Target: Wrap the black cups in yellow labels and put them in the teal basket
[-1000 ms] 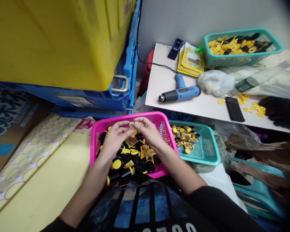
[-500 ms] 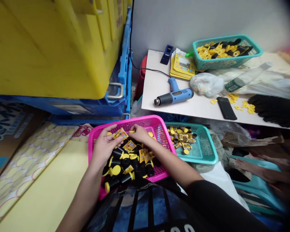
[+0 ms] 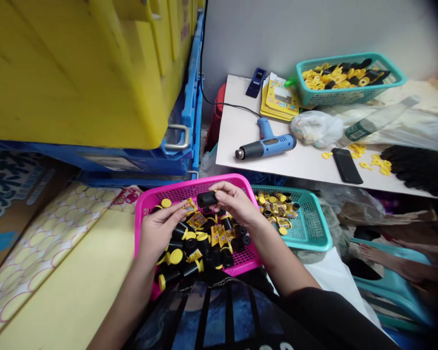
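My left hand [image 3: 161,227] is closed, pinching a small printed yellow label [image 3: 190,207] over the pink basket [image 3: 253,221]. To its right, my right hand [image 3: 237,203] grips a small black bottle [image 3: 206,199] lying sideways, its end toward the label. Bottle and label look apart. Below both hands the basket holds many black bottles with yellow caps [image 3: 175,256] and several loose printed labels [image 3: 219,236]. The basket sits against my lap.
A teal basket [image 3: 323,228] with labelled bottles stands right of the pink one. On the white table [image 3: 229,121] lie a blue heat gun [image 3: 268,146], a phone [image 3: 346,165] and another teal basket [image 3: 354,95]. Stacked yellow [image 3: 76,73] and blue crates rise at left. A person's foot [image 3: 375,255] shows at right.
My right hand has come up out of the basket with a black bottle and moved slightly right. My left hand still holds the label, now turned more palm-down.
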Action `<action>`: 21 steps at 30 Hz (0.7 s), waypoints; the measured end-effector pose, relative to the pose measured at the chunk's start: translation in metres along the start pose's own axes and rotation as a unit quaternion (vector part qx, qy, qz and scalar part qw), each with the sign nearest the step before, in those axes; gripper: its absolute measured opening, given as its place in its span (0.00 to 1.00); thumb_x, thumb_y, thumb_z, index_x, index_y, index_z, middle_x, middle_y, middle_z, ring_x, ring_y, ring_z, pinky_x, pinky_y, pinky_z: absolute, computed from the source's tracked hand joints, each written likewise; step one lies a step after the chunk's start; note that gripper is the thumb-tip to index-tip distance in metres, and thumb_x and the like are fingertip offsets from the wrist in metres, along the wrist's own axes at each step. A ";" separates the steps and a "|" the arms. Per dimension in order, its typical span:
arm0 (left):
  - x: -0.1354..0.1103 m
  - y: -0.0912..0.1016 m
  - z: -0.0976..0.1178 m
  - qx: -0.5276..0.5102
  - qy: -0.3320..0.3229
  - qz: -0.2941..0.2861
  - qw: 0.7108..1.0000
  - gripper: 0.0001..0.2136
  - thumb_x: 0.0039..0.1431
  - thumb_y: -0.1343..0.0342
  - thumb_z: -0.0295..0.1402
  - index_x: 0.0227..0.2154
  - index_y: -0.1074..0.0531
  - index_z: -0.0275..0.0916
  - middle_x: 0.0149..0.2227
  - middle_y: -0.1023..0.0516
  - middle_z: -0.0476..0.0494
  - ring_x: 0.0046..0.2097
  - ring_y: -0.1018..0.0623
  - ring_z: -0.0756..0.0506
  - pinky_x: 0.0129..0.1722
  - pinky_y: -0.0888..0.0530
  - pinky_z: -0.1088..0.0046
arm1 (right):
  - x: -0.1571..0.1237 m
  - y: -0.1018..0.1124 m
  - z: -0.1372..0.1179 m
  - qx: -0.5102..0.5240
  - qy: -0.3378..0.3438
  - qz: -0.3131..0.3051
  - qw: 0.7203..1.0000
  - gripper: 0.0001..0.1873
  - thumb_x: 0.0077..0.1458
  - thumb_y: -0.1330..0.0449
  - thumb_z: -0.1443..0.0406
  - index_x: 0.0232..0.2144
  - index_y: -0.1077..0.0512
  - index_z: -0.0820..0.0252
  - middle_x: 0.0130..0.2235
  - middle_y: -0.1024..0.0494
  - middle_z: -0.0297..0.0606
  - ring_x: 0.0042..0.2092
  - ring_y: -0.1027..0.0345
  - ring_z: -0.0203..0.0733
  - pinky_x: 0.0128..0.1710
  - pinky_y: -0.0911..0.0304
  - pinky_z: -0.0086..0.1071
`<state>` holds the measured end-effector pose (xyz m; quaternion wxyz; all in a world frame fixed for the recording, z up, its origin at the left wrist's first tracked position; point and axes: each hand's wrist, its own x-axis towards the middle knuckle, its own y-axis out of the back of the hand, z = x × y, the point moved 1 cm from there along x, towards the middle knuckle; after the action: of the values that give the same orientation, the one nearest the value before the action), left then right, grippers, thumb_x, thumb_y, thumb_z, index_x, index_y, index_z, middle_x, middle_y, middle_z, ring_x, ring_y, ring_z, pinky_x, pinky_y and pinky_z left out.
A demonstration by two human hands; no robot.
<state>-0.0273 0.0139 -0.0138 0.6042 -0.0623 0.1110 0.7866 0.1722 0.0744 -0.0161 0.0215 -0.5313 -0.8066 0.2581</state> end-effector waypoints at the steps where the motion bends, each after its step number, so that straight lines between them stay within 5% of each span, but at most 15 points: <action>1: -0.001 0.000 0.000 -0.007 -0.002 0.000 1.000 0.19 0.45 0.32 0.45 0.38 0.19 0.40 0.40 0.16 0.42 0.39 0.17 0.42 0.45 0.21 0.63 | 0.001 -0.001 0.000 -0.009 -0.003 -0.012 1.000 0.19 0.44 0.30 0.54 0.35 0.27 0.58 0.28 0.23 0.30 0.26 0.29 0.31 0.27 0.34 0.25; 5: -0.002 0.000 -0.001 -0.043 -0.014 -0.008 0.999 0.18 0.44 0.31 0.44 0.37 0.19 0.40 0.43 0.17 0.41 0.44 0.18 0.40 0.48 0.22 0.62 | 0.002 -0.004 -0.004 -0.057 -0.028 -0.045 0.997 0.20 0.45 0.32 0.53 0.35 0.27 0.60 0.25 0.23 0.30 0.24 0.29 0.32 0.24 0.37 0.24; 12: -0.003 0.000 0.000 -0.028 -0.010 -0.049 0.998 0.18 0.41 0.30 0.45 0.35 0.18 0.41 0.41 0.16 0.41 0.37 0.17 0.42 0.43 0.19 0.62 | -0.001 -0.003 -0.005 -0.099 -0.031 -0.039 0.994 0.16 0.45 0.31 0.57 0.34 0.27 0.59 0.26 0.24 0.29 0.26 0.30 0.31 0.27 0.35 0.26; 16: -0.004 -0.002 0.005 0.001 -0.030 -0.063 0.998 0.18 0.42 0.30 0.42 0.37 0.19 0.41 0.42 0.16 0.42 0.44 0.18 0.41 0.51 0.23 0.61 | -0.004 -0.011 0.008 -0.074 0.009 -0.019 0.997 0.17 0.43 0.29 0.59 0.35 0.27 0.57 0.29 0.24 0.28 0.29 0.30 0.31 0.33 0.34 0.28; 21: -0.005 -0.005 0.009 -0.010 -0.059 -0.087 0.994 0.16 0.42 0.30 0.38 0.36 0.20 0.40 0.41 0.17 0.42 0.44 0.19 0.41 0.49 0.23 0.62 | -0.010 -0.026 0.034 -0.017 0.054 0.018 0.998 0.22 0.39 0.27 0.55 0.36 0.27 0.55 0.36 0.23 0.33 0.38 0.30 0.37 0.41 0.33 0.33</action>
<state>-0.0204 0.0122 -0.0047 0.6749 -0.0314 0.0612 0.7347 0.1440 0.0450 -0.0316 0.0516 -0.5593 -0.7989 0.2151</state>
